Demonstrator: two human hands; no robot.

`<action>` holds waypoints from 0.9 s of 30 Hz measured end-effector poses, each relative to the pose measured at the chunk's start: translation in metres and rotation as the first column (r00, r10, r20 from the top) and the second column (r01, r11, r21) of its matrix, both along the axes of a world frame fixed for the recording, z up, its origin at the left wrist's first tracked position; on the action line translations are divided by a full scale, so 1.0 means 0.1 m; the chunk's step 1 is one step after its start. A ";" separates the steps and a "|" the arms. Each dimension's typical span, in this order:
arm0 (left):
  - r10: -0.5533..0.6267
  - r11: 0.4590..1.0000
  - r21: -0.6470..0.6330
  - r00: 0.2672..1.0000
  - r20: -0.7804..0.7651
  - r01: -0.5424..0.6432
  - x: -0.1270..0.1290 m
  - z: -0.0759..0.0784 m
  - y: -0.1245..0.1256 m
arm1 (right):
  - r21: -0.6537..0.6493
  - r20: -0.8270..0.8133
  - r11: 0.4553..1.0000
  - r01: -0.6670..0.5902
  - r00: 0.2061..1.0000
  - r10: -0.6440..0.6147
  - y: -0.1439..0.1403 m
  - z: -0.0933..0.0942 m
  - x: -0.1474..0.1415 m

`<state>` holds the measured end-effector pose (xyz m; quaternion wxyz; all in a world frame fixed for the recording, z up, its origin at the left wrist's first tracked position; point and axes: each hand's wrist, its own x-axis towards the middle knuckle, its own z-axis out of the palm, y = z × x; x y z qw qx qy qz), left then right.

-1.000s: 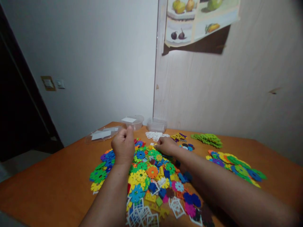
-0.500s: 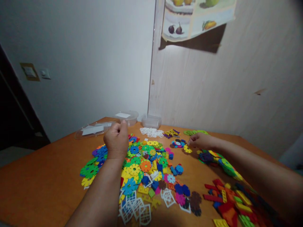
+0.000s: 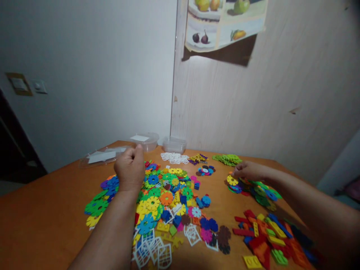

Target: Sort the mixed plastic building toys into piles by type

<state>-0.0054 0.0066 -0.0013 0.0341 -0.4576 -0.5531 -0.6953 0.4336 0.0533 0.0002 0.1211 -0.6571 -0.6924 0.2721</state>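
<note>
1. My right hand (image 3: 249, 170) rested at a yellow gear disc (image 3: 232, 180), fingers curled low on the sorted pile of large discs (image 3: 258, 189) toward the table's (image 3: 42, 221) right edge. I judged the disc best laid flat among its like.
2. My left hand (image 3: 129, 170) was fisted over the mixed heap (image 3: 165, 198) at mid-table; whether it enclosed a piece I could not tell.
3. Whether the right fingers pinched or merely touched the disc was unclear; the red and yellow bricks (image 3: 267, 240) blurred near the front edge.
</note>
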 end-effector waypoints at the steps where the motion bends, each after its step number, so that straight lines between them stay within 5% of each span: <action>1: -0.003 1.000 0.002 1.000 0.000 0.003 0.00 0.00 0.00 | -0.005 0.009 1.000 0.004 1.000 -0.004 -0.02 0.01 0.05; 7: 0.015 1.000 -0.007 1.000 0.005 -0.015 0.01 0.02 -0.01 | 0.025 0.080 0.997 0.070 0.994 -0.072 -0.10 -0.04 0.20; 13: -0.004 1.000 0.013 1.000 0.007 0.003 -0.01 -0.01 0.02 | 0.193 0.131 0.979 0.070 0.987 -0.097 -0.04 -0.05 0.07; 22: 0.024 1.000 -0.003 1.000 -0.016 -0.024 0.02 0.00 -0.01 | 0.224 0.137 0.926 -0.303 0.951 0.278 0.02 -0.12 -1.25; 27: 0.026 1.000 -0.014 0.999 -0.022 -0.027 0.01 -0.01 0.00 | 0.213 0.200 0.920 -0.329 0.936 0.288 0.21 -0.16 -1.95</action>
